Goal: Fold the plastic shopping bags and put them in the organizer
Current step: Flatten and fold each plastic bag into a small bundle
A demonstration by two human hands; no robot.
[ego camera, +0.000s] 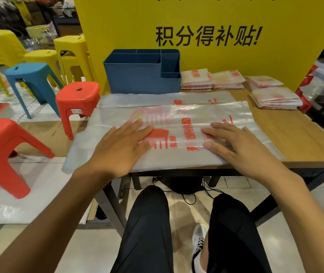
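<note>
A clear plastic shopping bag with red print [177, 123] lies spread flat along the near edge of the wooden worktop [295, 134], its left end hanging past the worktop's left edge. The left hand [121, 148] rests palm-down on the bag's left half, fingers straight and together, its grip wide and holding nothing. The right hand [242, 148] presses flat on the bag's right half, fingers stretched toward the left, its grip likewise wide with nothing clasped.

Just beyond this bag a second clear printed bag [157, 99] lies stretched out, partly tucked under the first one's far edge. At the far side of the worktop stands a dark blue plastic organizer with several compartments [137, 75], against a yellow board with black characters [206, 26]. To the organizer's right sit stacks of folded bags [212, 79], and a further stack of folded bags [275, 99] lies near the right edge.

On the floor at left stand red plastic stools [76, 99], a blue stool [29, 75] and yellow stools [70, 46].
</note>
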